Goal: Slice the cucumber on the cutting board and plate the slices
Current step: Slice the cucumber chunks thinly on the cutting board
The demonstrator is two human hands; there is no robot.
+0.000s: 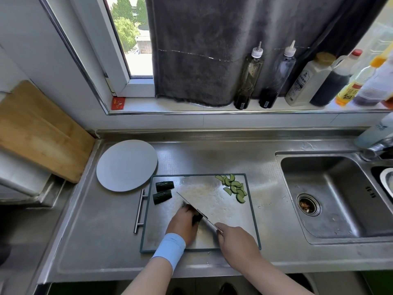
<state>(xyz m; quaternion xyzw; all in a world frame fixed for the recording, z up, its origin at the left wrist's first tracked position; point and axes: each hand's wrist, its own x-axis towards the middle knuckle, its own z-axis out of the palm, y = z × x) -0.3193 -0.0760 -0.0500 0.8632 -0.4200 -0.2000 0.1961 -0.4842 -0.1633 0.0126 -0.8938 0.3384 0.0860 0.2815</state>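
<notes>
A steel cutting board (212, 196) with a dark rim lies on the counter. My left hand (184, 222) presses a dark cucumber piece (197, 218) down on the board; most of the piece is hidden under my fingers. My right hand (236, 241) grips the handle of a knife (191, 206), whose blade runs diagonally up-left right beside the held piece. Two cucumber halves (163, 190) lie at the board's upper left. Several half-moon slices (235, 188) are piled at its upper right. A round white plate (125, 165) sits up-left of the board, with nothing on it.
A sink (331, 194) with a drain lies to the right, its tap (376, 146) behind it. Several sauce bottles (276, 77) line the windowsill under a grey towel (212, 50). A wooden board (40, 133) leans at the left. A bar handle (140, 210) sticks out from the cutting board's left side.
</notes>
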